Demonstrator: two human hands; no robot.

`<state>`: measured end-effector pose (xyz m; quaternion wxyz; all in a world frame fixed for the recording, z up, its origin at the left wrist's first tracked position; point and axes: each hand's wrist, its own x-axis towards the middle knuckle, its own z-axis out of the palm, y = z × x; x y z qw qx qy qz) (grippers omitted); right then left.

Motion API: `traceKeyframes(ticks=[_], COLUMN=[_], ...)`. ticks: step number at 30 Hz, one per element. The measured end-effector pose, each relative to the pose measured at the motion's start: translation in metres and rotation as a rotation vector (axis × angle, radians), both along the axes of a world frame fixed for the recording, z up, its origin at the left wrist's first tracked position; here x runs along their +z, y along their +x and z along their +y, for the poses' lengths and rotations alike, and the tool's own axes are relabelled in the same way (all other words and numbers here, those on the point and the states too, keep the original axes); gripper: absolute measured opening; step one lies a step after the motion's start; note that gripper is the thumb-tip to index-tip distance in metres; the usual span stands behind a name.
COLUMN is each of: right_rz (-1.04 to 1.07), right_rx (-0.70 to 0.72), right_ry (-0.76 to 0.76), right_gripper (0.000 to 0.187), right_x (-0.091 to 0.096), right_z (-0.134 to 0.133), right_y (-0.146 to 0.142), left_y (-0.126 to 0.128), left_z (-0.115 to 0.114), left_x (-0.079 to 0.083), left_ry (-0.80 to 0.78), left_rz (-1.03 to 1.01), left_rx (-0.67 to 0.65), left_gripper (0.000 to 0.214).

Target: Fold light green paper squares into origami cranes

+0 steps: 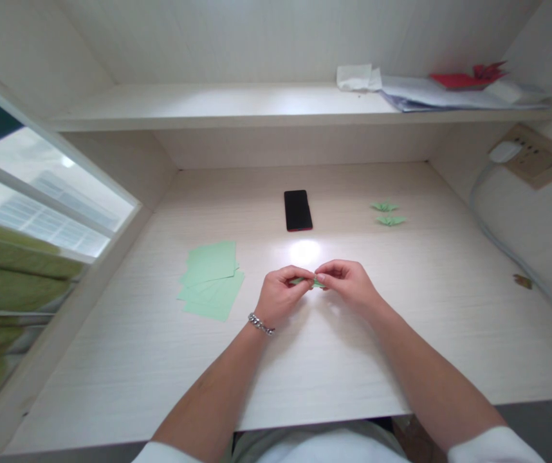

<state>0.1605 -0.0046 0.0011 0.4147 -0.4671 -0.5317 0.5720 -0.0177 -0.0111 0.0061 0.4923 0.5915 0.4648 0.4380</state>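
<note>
A small piece of folded green paper (318, 283) is pinched between both hands above the middle of the desk, its shape mostly covered by the fingers. My left hand (283, 292), with a chain bracelet at the wrist, grips its left part between thumb and fingers. On the other side, my right hand (348, 283) pinches it with thumb and forefinger, the fingertips of both hands close together. Loose sheets of green paper (212, 263) lie overlapping to the left. Two folded green paper cranes (390, 220) rest at the right.
A black phone (298, 211) lies beyond my hands. Along the right wall a cable (488, 231) runs down from a socket (539, 157). The shelf (218, 106) above carries papers (430, 95), a white tissue (356, 77) and a red folded paper piece (488, 71).
</note>
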Motion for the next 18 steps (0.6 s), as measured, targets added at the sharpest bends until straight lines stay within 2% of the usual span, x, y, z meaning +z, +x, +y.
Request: traceKeyframes(ticks=[4, 9, 18], right_rz=[-0.158, -0.306, -0.338], right_rx=[-0.061, -0.095, -0.089], right_ry=[0.158, 0.343, 0.390], right_gripper=[0.015, 0.011, 0.011], right_x=[0.003, 0.011, 0.011], right_z=[-0.003, -0.009, -0.009], right_y=[0.000, -0.005, -0.005], left_y=[-0.001, -0.002, -0.002], left_z=[0.002, 0.003, 0.004], left_x=[-0.003, -0.004, -0.003], left_ry=[-0.048, -0.120, -0.149], left_rz=[-0.105, -0.096, -0.027], left_rx=[-0.014, -0.026, -0.022], left_gripper=[0.028, 0.029, 0.030])
